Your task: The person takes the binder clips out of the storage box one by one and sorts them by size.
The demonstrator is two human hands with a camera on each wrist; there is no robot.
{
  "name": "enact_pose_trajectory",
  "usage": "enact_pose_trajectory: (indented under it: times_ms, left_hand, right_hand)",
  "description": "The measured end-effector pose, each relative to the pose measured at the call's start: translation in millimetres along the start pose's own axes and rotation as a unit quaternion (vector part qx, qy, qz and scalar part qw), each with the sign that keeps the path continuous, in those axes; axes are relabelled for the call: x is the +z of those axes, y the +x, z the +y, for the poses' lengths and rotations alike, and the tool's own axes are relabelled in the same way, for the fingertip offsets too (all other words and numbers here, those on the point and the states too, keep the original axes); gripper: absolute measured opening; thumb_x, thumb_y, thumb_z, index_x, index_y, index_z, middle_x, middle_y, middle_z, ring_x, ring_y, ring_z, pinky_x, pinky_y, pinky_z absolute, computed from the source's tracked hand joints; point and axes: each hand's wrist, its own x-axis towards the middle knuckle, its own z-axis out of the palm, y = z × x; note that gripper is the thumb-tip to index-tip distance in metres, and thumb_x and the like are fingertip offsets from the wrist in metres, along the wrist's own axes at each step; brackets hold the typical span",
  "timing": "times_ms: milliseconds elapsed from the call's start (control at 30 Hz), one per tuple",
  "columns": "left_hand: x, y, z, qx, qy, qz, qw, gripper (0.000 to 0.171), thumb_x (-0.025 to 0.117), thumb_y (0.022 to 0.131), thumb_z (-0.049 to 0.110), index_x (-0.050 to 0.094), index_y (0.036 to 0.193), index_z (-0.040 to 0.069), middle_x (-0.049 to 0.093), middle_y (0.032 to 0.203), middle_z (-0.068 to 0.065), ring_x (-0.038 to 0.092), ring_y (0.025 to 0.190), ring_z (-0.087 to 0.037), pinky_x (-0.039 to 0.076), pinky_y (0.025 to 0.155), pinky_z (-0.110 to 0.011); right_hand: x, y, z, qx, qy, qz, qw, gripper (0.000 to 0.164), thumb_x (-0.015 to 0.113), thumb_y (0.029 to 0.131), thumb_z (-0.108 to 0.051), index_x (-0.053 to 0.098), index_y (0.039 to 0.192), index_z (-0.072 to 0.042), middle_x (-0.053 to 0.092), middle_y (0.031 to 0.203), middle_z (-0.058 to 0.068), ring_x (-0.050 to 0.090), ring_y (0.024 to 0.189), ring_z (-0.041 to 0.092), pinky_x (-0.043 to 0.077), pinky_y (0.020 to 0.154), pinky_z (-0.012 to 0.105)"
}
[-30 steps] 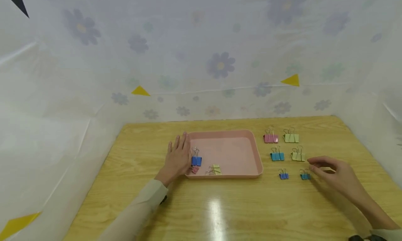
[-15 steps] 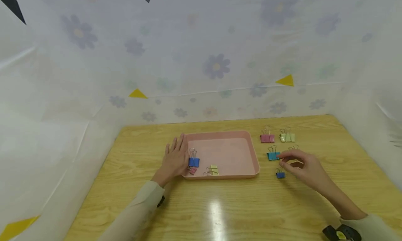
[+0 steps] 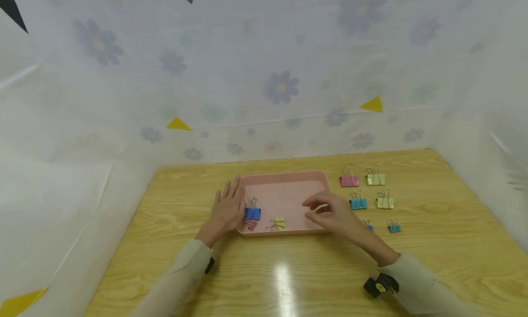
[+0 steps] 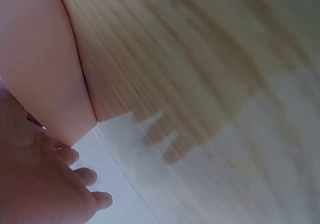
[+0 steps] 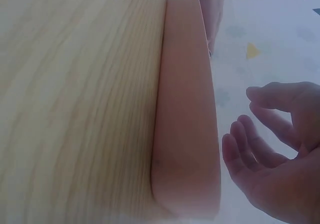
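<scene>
My left hand (image 3: 226, 212) rests with straight fingers along the left side of a pink tray (image 3: 284, 195). Inside that tray lie a blue binder clip (image 3: 253, 214), a small pink binder clip (image 3: 252, 225) and a yellow binder clip (image 3: 280, 224). Over the tray's right end hovers my right hand (image 3: 336, 216), its fingers loosely bent. The right wrist view shows nothing between thumb and fingers, beside the tray wall (image 5: 185, 109). Part of a small blue binder clip (image 3: 370, 228) is hidden behind this hand.
Right of the tray, more binder clips stand in rows: pink (image 3: 349, 181), light green (image 3: 376, 179), light blue (image 3: 358, 204), yellow (image 3: 385, 203) and small teal (image 3: 394, 228). Flower-patterned sheeting (image 3: 231, 87) closes off the back and sides of the wooden table (image 3: 247, 280).
My right hand has swept left from beside the small teal clip, past the rows, to above the tray. The clips and my left hand stay where they were.
</scene>
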Motion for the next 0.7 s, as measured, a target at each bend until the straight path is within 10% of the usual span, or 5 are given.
enact_pose_trajectory:
  times_ms: [700]
  left_hand:
    - [9.9, 3.0, 1.1, 0.001, 0.027, 0.023, 0.9994, 0.061, 0.028, 0.111, 0.026, 0.010, 0.165, 0.002, 0.010, 0.171, -0.014, 0.010, 0.156, -0.039, 0.012, 0.121, -0.063]
  right_hand:
    - [83.0, 65.3, 4.8, 0.046, -0.025, -0.076, 0.996, 0.028, 0.074, 0.092, -0.006, 0.070, 0.119, -0.001, 0.068, 0.115, 0.013, 0.064, 0.103, 0.026, 0.053, 0.090, 0.043]
